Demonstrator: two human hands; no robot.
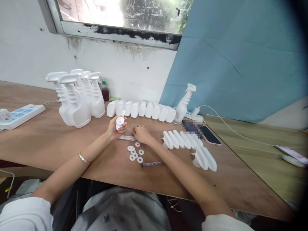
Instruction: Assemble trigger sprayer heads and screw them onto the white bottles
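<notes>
My left hand [115, 127] is closed around a white spray trigger head [120, 121], its round open underside turned toward me. Just to the right, my right hand [141, 133] has its fingers curled together at the end of a thin white tube [129, 130]. More thin white tubes [126, 138] lie in a bundle on the table under and between the hands. Several flat white ring washers [136, 155] are scattered in front of the right wrist. A screwdriver [152, 164] rests beside the right forearm.
White bottles [141, 109] line up along the wall. Several spray bottles [77, 102] stand left, and one spray bottle [184, 104] stands right. More trigger heads [204, 157] lie right, near a phone [211, 135]. A power strip [24, 115] sits at far left.
</notes>
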